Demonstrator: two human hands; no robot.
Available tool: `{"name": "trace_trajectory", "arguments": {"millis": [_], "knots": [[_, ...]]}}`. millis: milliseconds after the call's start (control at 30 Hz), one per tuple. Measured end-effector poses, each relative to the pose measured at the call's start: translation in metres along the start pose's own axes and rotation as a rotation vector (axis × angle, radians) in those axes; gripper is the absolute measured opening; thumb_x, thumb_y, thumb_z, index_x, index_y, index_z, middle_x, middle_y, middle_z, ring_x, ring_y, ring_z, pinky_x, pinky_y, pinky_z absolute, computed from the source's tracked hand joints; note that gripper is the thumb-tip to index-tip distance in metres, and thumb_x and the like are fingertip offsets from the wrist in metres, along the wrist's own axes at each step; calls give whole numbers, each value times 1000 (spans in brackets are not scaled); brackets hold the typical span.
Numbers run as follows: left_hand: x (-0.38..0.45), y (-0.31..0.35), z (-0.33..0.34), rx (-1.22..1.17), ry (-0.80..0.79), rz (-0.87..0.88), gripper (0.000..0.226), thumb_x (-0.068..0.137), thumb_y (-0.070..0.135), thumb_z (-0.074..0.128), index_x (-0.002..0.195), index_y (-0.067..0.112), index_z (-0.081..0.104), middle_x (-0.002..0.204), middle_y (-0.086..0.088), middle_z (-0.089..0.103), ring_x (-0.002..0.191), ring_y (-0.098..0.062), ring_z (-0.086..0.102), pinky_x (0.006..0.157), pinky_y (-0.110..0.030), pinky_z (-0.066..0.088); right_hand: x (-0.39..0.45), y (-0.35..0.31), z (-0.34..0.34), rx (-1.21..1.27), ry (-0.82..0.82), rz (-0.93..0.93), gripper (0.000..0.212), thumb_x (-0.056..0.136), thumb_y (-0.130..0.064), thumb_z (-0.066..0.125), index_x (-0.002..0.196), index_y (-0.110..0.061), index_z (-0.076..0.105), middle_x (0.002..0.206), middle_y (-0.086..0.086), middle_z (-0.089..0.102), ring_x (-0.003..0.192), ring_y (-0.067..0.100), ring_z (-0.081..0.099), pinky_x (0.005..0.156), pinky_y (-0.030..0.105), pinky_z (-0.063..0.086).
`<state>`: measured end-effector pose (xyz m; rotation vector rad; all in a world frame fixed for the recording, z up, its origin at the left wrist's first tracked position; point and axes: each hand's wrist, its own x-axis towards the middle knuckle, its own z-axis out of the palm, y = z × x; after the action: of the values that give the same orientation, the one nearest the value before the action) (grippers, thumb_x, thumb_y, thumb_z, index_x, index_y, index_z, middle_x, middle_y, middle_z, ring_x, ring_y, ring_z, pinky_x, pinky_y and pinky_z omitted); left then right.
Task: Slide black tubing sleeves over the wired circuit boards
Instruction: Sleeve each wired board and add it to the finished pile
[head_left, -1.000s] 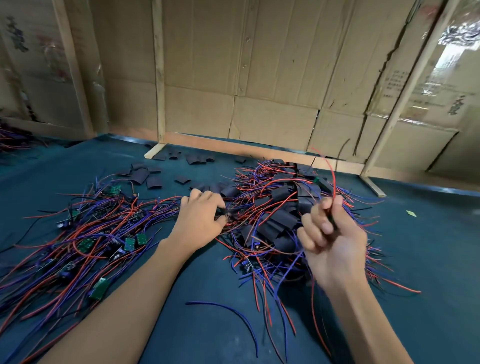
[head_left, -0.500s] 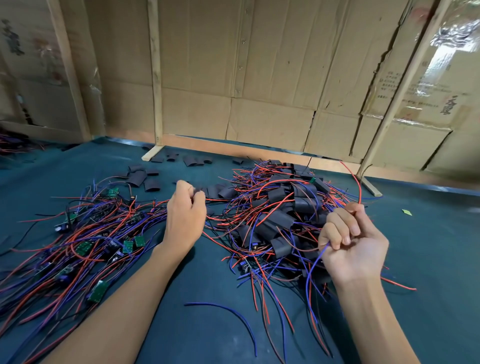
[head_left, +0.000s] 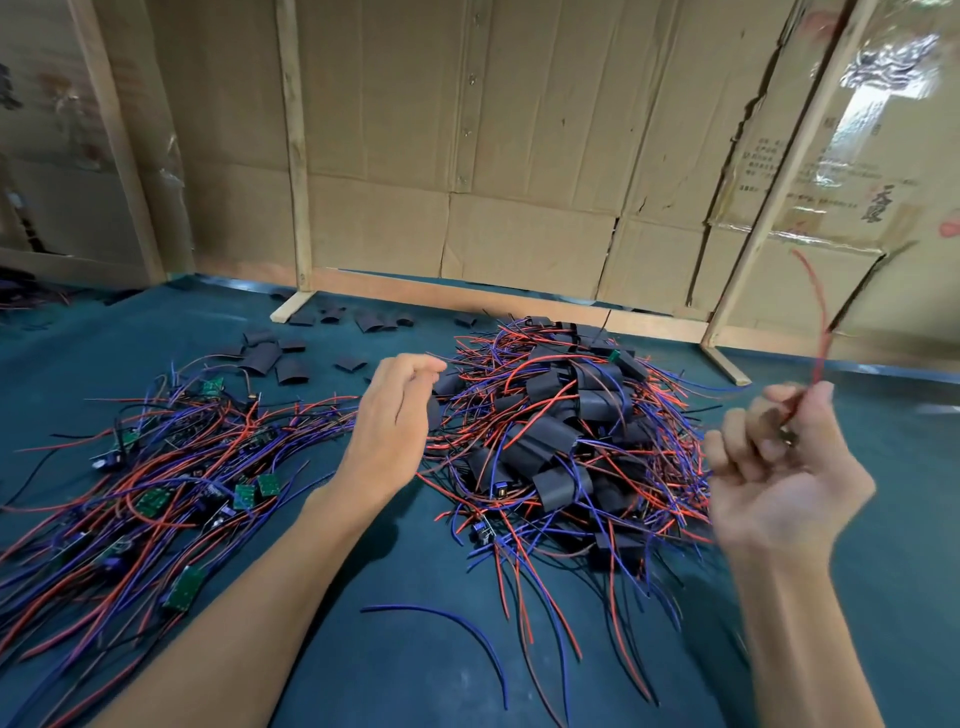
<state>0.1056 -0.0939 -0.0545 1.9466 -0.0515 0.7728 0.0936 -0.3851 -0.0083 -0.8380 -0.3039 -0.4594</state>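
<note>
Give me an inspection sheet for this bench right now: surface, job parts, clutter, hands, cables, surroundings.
Surface: dark teal mat over the bench.
Job's things: bare boards with red and blue wires piled at left; sleeved pile in the middle; loose sleeves lying behind the left pile.
Clutter: one stray blue wire near the front edge.
Grippers: left hand raised between the piles, fingers loosely curled, whether it pinches anything cannot be told; right hand blurred, gripping a wired piece with a red wire sticking up.
Cables: only the work wires; nothing else seen.
Surroundings: cardboard wall on wooden battens; more wires at far left.
</note>
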Motion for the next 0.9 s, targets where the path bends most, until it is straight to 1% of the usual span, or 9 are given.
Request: {"name": "trace_trajectory", "arguments": {"millis": [100,200,267,333,433,600,767,833,900], "knots": [[-4,2,4,150,-185,28,16,105,19,39,110,22,53,111,2,51,98,-6,50,85,-20,35,-11,15,11,-323,-85,-173,32,103,-23,50,77,-21,71,53,-9,29,47,13,21,49,24,18],[-7,2,2,335,-406,82,11,102,34,48,109,26,50,108,4,48,90,-10,48,84,-31,39,-24,33,18,-727,-102,-322,30,102,-35,52,79,-27,71,55,-11,47,52,11,36,52,26,30],[-5,5,-6,398,-461,81,19,96,50,52,103,33,45,100,9,51,85,-11,53,78,-36,43,-30,43,21,-908,-108,-357,29,101,-42,49,82,-33,69,63,0,58,55,14,45,55,29,35],[-1,6,-13,638,-530,79,34,87,70,49,94,37,40,84,12,53,76,-12,54,66,-35,40,-33,50,22,-972,-122,-358,29,101,-45,47,84,-33,67,66,8,62,59,20,49,59,30,39],[5,9,-22,879,-684,-5,59,66,91,51,87,35,47,79,13,58,72,-7,53,59,-30,33,-34,55,20,-1035,-140,-348,35,100,-48,45,83,-29,68,63,8,61,61,21,49,59,26,38],[7,14,-33,635,-993,-185,52,57,66,86,90,33,62,88,16,66,73,-2,61,60,-23,41,-35,57,20,-1047,-168,-356,37,101,-45,47,86,-23,72,56,-1,52,55,12,44,52,16,31],[10,13,-34,645,-1017,-167,56,67,49,89,113,33,61,107,12,60,88,-7,61,69,-22,46,-36,53,21,-1008,-323,-323,23,98,-28,58,87,-18,76,67,-3,65,59,7,53,56,19,37],[11,11,-36,627,-1023,-166,52,70,47,88,113,34,63,108,13,61,86,-5,61,67,-20,44,-37,51,22,-983,-389,-307,21,96,-24,60,85,-18,76,71,-8,67,62,6,56,58,21,39],[12,9,-37,619,-1026,-147,46,70,46,88,108,35,65,106,13,62,85,-4,61,68,-19,45,-37,50,22,-969,-458,-277,20,95,-23,61,83,-16,76,75,-8,69,67,14,61,61,32,44]]}}
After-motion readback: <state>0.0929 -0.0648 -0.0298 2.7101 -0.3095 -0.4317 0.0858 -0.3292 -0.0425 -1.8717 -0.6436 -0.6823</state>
